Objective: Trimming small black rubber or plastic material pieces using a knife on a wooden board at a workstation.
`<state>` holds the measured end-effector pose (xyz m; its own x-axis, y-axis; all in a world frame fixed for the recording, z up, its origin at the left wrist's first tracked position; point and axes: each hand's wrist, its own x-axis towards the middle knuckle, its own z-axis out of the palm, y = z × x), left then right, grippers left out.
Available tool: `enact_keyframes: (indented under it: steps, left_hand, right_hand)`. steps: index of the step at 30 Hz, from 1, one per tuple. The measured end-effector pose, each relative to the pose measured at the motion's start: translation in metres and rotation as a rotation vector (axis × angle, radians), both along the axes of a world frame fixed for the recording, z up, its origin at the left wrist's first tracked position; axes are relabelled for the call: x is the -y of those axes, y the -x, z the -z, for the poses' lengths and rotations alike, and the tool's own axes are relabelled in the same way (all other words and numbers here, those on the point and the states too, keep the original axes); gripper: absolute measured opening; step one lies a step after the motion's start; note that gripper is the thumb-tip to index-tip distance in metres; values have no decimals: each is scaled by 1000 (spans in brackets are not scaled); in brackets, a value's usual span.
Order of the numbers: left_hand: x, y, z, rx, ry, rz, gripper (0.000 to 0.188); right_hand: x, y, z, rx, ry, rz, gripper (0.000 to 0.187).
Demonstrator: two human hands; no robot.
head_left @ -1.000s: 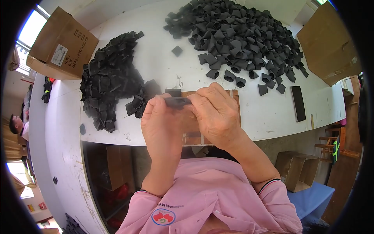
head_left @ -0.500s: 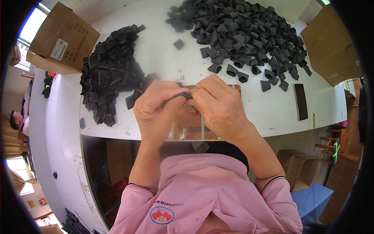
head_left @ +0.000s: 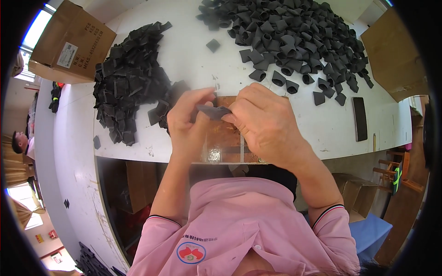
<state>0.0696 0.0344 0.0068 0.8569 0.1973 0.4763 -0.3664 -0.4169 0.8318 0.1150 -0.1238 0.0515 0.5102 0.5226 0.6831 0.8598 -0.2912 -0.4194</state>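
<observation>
Both hands meet over a brown board at the table's front edge, with one small dark grey fabric sleeve [head_left: 214,112] between them. My right hand [head_left: 267,124] pinches the sleeve's right end between thumb and bent fingers. My left hand [head_left: 186,117] has the left end against its thumb, the index finger raised and curved above it. The fingers partly hide the sleeve, so I cannot tell how far it is turned or opened. The brown board [head_left: 225,149] is shiny, with pale tape strips across it.
A heap of flat black pieces [head_left: 122,85] lies left; a larger heap of open, tube-like dark grey sleeves [head_left: 285,41] lies far right. One loose piece [head_left: 213,45] sits between. A phone [head_left: 359,118] rests at right. Cardboard boxes [head_left: 76,41] flank the table. Another person [head_left: 20,142] is far left.
My left hand's fingers have loosened and lifted, and more of the sleeve shows. Both hands have shifted slightly to the right. The view has tilted a little.
</observation>
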Motion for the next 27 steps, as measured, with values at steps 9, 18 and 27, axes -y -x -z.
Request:
enact_keyframes:
  steps: [9,18,27]
  left_hand:
    - [-13,-21,88,-222,-868,-222,9]
    - [-19,29,40,-230,489,-52,8]
    - [-3,51,43,-573,1236,210,12]
  right_hand:
    - [28,15,34,-931,-263,63,28]
    - [3,66,58,-491,79,175,34]
    - [-19,64,77,-764,-231,132,14]
